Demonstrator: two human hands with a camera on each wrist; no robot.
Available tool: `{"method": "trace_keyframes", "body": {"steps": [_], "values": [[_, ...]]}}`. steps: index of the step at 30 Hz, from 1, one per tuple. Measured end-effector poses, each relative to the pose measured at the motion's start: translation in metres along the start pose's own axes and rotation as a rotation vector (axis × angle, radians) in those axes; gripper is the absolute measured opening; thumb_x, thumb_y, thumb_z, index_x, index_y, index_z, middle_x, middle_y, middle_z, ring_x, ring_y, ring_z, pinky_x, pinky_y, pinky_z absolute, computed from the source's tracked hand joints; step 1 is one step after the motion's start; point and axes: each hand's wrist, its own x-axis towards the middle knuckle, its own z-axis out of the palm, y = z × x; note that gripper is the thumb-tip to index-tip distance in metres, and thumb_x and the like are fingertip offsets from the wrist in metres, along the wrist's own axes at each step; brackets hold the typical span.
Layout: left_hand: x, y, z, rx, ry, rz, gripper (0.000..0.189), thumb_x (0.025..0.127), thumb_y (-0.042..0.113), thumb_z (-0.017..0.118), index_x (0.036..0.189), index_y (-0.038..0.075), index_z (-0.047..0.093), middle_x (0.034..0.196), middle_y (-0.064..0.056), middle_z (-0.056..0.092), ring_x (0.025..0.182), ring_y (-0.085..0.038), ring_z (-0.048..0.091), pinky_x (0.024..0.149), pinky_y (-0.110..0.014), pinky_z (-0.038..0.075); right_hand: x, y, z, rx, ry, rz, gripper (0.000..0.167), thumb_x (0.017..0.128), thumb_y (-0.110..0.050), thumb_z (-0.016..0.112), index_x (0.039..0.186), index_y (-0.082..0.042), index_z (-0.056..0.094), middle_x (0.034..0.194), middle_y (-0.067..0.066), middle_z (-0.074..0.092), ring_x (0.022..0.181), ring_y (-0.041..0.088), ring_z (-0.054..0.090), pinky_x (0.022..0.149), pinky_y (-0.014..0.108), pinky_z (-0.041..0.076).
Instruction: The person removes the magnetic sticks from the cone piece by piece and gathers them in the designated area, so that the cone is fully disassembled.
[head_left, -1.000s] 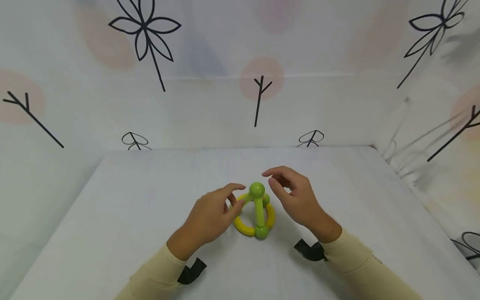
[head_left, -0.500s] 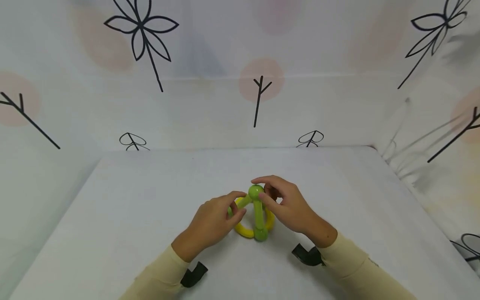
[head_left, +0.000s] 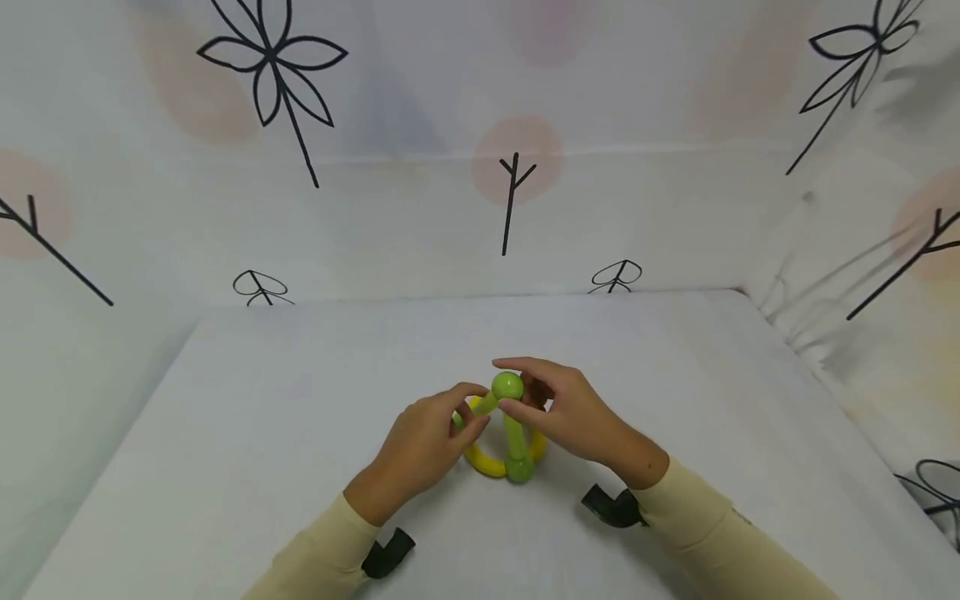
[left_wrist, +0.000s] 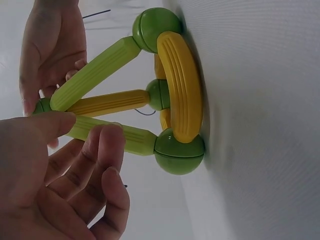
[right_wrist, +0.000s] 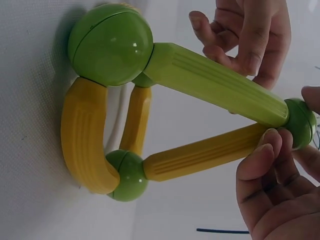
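A pyramid-shaped frame of toy building rods and green balls stands on the white table, its base a ring of curved yellow rods (head_left: 487, 465). One green ball (head_left: 507, 385) forms its peak, and straight rods slope down from it. My right hand (head_left: 581, 417) holds this top ball, with fingers also against the upper end of a straight yellow rod (right_wrist: 205, 152). On the other side, my left hand (head_left: 420, 446) pinches a light green rod (left_wrist: 137, 140) a little below the peak. Another light green rod (head_left: 514, 436) runs down to a front green ball (head_left: 520, 469).
A white cloth-covered table (head_left: 337, 358) spreads around the frame. Pale walls with black plant drawings rise behind it and at both sides. Black straps (head_left: 390, 552) stick out below each cream sleeve (head_left: 705, 525).
My right hand has come left and down from beside the frame onto the top ball. My left hand has shifted only slightly around its rod. The frame stays in place.
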Motion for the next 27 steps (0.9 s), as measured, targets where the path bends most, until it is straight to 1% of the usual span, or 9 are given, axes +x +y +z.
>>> {"method": "trace_keyframes", "body": {"steps": [4,7,11,15,18,21,24,27], "values": [[-0.0025,-0.0023,0.0007,-0.012,-0.002,-0.005,0.032,0.097,0.03,0.067,0.127,0.018,0.063,0.083,0.012,0.067,0.059,-0.001,0.05,0.054,-0.019,0.044,0.0015,-0.001,0.003,-0.01,-0.016,0.011,0.036,0.091,-0.016,0.074,0.126,-0.01,0.065,0.088,-0.004,0.063,0.073,0.008,0.056,0.066,0.023,0.053],[-0.0023,-0.0031,0.0021,-0.025,-0.005,-0.002,0.033,0.098,0.031,0.066,0.128,0.018,0.062,0.085,0.011,0.067,0.059,-0.001,0.05,0.054,-0.019,0.045,0.0022,-0.001,0.003,-0.031,-0.017,0.01,0.033,0.092,-0.016,0.074,0.123,-0.012,0.065,0.085,-0.006,0.061,0.072,0.008,0.056,0.065,0.023,0.052],[-0.0013,-0.0039,0.0036,-0.037,0.008,-0.002,0.033,0.098,0.032,0.066,0.128,0.018,0.061,0.087,0.009,0.069,0.061,-0.002,0.052,0.056,-0.019,0.045,0.0036,-0.0006,0.0028,-0.048,-0.029,0.005,0.03,0.093,-0.019,0.072,0.122,-0.013,0.064,0.081,-0.007,0.057,0.073,0.01,0.055,0.064,0.025,0.05],[-0.0009,-0.004,0.0053,-0.061,0.0,-0.006,0.034,0.098,0.033,0.065,0.128,0.017,0.06,0.088,0.008,0.069,0.061,-0.001,0.052,0.056,-0.019,0.046,0.0027,-0.0002,0.0036,-0.031,-0.053,0.042,0.029,0.095,-0.021,0.07,0.122,-0.012,0.063,0.082,-0.007,0.055,0.075,0.011,0.055,0.065,0.025,0.049],[-0.001,-0.0026,0.0062,-0.121,-0.031,-0.01,0.041,0.098,0.036,0.065,0.135,0.018,0.057,0.088,0.009,0.067,0.059,-0.001,0.052,0.053,-0.019,0.045,0.0018,0.0002,0.0045,-0.016,-0.069,0.065,0.028,0.097,-0.021,0.068,0.123,-0.014,0.061,0.083,-0.006,0.055,0.076,0.012,0.054,0.066,0.024,0.048],[-0.0012,-0.0008,0.0067,-0.199,-0.045,-0.009,0.047,0.098,0.037,0.065,0.14,0.019,0.054,0.088,0.009,0.067,0.058,-0.003,0.051,0.051,-0.02,0.045,0.0022,0.0,0.0054,-0.008,-0.081,0.059,0.028,0.098,-0.02,0.066,0.124,-0.016,0.06,0.086,-0.006,0.055,0.078,0.012,0.053,0.068,0.024,0.047],[-0.0014,-0.0003,0.0075,-0.268,-0.026,-0.011,0.045,0.098,0.034,0.066,0.138,0.017,0.057,0.09,0.006,0.068,0.058,-0.004,0.052,0.051,-0.021,0.046,0.0031,-0.0008,0.0061,-0.002,-0.088,0.046,0.028,0.098,-0.019,0.065,0.125,-0.015,0.059,0.086,-0.006,0.054,0.079,0.012,0.052,0.068,0.024,0.047],[-0.0014,-0.0008,0.0083,-0.329,-0.002,-0.029,0.041,0.097,0.03,0.067,0.135,0.016,0.06,0.09,0.003,0.068,0.059,-0.005,0.053,0.052,-0.022,0.048,0.0039,-0.0018,0.0064,-0.002,-0.091,0.035,0.027,0.099,-0.019,0.064,0.125,-0.014,0.058,0.085,-0.006,0.053,0.079,0.012,0.052,0.068,0.024,0.046]]}}
